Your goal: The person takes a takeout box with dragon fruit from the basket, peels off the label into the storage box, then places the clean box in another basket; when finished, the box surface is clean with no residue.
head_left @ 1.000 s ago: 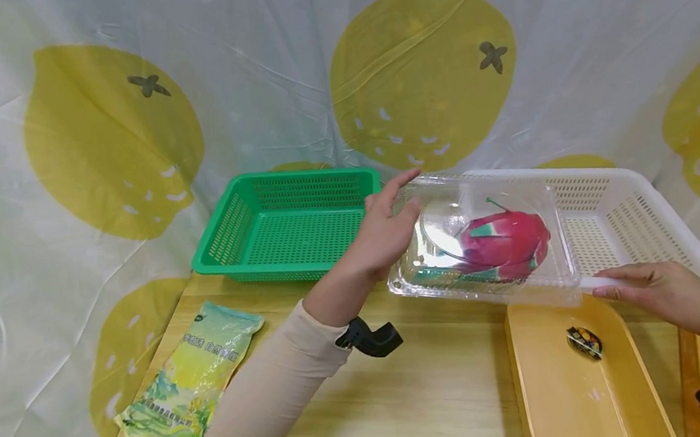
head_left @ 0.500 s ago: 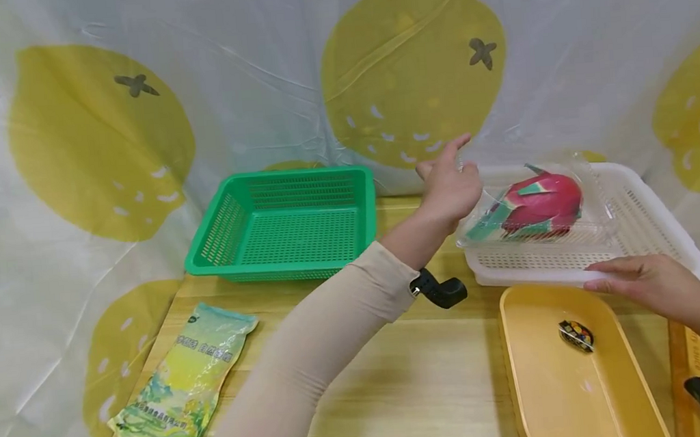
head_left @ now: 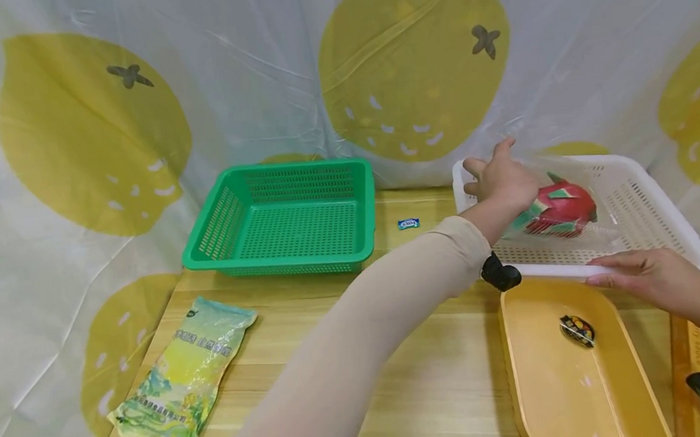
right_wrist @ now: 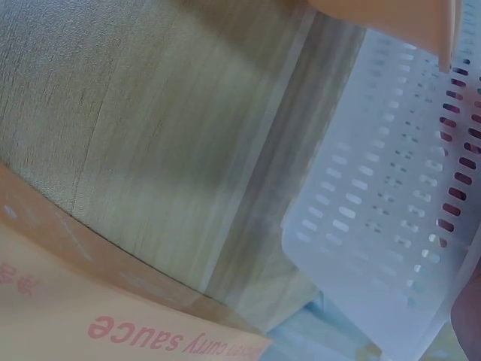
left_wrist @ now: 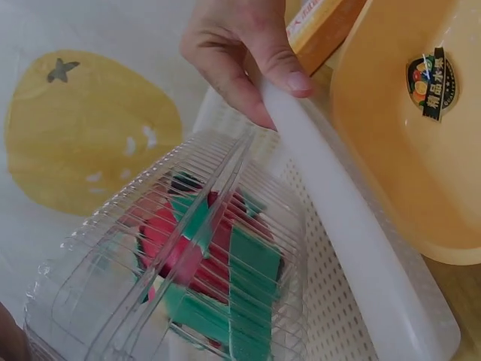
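Observation:
My left hand [head_left: 504,182] holds a clear plastic clamshell box [left_wrist: 83,278] by its left end, low over the white basket [head_left: 551,270]. A red and green dragon fruit [head_left: 568,208] lies inside the box, also visible through the ribbed plastic in the left wrist view. Part of the box is hidden behind my left hand and wrist. With thumb and fingers, my right hand [head_left: 663,279] pinches the basket's front rim near its right corner. In the right wrist view the basket's slotted side [right_wrist: 361,210] shows, with red behind the slots.
A green basket [head_left: 279,260] stands at the back left. A colourful packet [head_left: 184,379] lies front left, and a small blue packet [head_left: 409,223] sits between the baskets. A yellow tray [head_left: 553,367] with a dark sticker is below the white basket; a curry sauce box [right_wrist: 113,301] lies at right.
My left hand has carried the boxed dragon fruit rightward and down into the white basket's area. The small blue packet has come into sight. My right hand has stayed at the rim.

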{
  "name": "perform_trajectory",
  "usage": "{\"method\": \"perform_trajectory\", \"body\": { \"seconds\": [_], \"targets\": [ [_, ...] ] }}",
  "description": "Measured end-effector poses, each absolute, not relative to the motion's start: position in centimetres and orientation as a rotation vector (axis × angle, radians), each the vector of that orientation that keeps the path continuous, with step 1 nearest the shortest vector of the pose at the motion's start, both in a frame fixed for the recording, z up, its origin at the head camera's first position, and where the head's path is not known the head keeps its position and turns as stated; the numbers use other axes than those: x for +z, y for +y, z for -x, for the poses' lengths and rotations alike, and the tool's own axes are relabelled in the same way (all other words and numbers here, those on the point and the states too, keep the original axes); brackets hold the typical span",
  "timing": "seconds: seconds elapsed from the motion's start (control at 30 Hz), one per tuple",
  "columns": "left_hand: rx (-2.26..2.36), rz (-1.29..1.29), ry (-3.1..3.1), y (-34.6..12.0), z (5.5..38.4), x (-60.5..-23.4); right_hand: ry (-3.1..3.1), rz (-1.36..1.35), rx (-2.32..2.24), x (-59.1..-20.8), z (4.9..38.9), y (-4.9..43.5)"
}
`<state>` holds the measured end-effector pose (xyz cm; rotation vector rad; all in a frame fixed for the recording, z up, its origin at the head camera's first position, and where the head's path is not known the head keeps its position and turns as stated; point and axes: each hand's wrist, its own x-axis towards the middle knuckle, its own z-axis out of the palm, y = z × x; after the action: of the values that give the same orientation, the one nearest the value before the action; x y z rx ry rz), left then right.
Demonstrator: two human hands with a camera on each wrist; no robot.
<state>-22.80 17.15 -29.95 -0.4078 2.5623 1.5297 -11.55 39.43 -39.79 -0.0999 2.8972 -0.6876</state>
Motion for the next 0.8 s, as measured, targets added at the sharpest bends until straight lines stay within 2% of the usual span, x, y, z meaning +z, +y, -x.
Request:
{"method": "perform_trajectory", "body": {
  "seconds": [0.33,0.57,0.8],
  "targets": [
    [1.507,0.449,2.557,18.6,23.2,-32.6,2.961,0.104,-0.7,-39.8,11.5,39.7],
    [1.664,0.49,2.448,19.2,23.3,-34.6,2.934,0.097,-0.705,-39.7,11.5,39.3],
    [1.644,0.425,2.495,19.3,23.8,-35.7,2.927,0.104,-0.72,-39.6,11.3,39.3]
  ]
}}
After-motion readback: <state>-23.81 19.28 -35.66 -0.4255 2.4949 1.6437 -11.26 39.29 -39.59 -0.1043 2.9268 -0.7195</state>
